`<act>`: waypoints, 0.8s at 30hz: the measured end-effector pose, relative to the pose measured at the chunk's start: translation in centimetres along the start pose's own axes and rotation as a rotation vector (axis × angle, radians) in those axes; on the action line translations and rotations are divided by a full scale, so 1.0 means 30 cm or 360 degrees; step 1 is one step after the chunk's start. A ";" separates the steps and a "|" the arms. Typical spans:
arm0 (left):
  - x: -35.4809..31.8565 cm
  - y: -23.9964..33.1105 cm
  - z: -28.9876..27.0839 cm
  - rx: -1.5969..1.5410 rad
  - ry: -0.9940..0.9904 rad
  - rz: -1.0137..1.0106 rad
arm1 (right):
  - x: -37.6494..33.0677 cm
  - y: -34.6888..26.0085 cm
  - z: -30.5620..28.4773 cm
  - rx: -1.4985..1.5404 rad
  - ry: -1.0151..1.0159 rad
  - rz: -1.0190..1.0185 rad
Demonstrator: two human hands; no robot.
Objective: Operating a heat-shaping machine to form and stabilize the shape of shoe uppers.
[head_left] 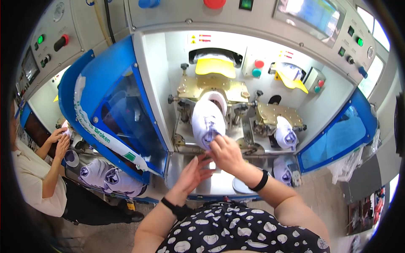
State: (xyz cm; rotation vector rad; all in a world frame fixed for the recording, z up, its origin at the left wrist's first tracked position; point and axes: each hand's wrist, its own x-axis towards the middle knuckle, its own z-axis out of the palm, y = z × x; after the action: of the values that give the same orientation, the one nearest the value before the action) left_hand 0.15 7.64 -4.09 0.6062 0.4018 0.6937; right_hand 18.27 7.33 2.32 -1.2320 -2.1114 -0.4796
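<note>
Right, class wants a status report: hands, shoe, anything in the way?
Right hand touching the white shoe mounted in the machine. Left hand open below, empty. Nothing blocking.

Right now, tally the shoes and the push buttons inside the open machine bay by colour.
White shoes with purple trim: 3, one on the left mount under the right hand, one on the right mount, one on the ledge
Red buttons: 2
Teal buttons: 2
Total: 7

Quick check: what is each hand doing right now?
Left hand: open, fingers spread, holding nothing, below the shoe.
Right hand: fingers closed on the shoe's lower end.
</note>
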 end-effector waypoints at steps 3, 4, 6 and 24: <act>0.119 -0.044 -0.060 -0.0222 -0.0076 0.0034 | -0.118 -0.055 0.093 0.0029 -0.0050 0.0307; 0.167 -0.066 -0.095 -0.0297 -0.0020 -0.0002 | -0.121 -0.052 0.113 0.0030 -0.0061 0.0331; 0.229 -0.086 -0.111 -0.0451 0.0104 0.0018 | -0.096 -0.025 0.132 -0.0032 -0.0072 0.0398; 0.342 -0.050 -0.123 -0.0533 0.0400 0.0075 | 0.023 0.049 0.220 0.0022 -0.0228 0.0522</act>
State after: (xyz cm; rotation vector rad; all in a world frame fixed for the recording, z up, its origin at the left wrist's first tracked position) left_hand 6.14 15.25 -9.33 0.2116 0.4921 0.8643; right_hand 17.05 12.41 -2.02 -1.6085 -1.9680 -0.2361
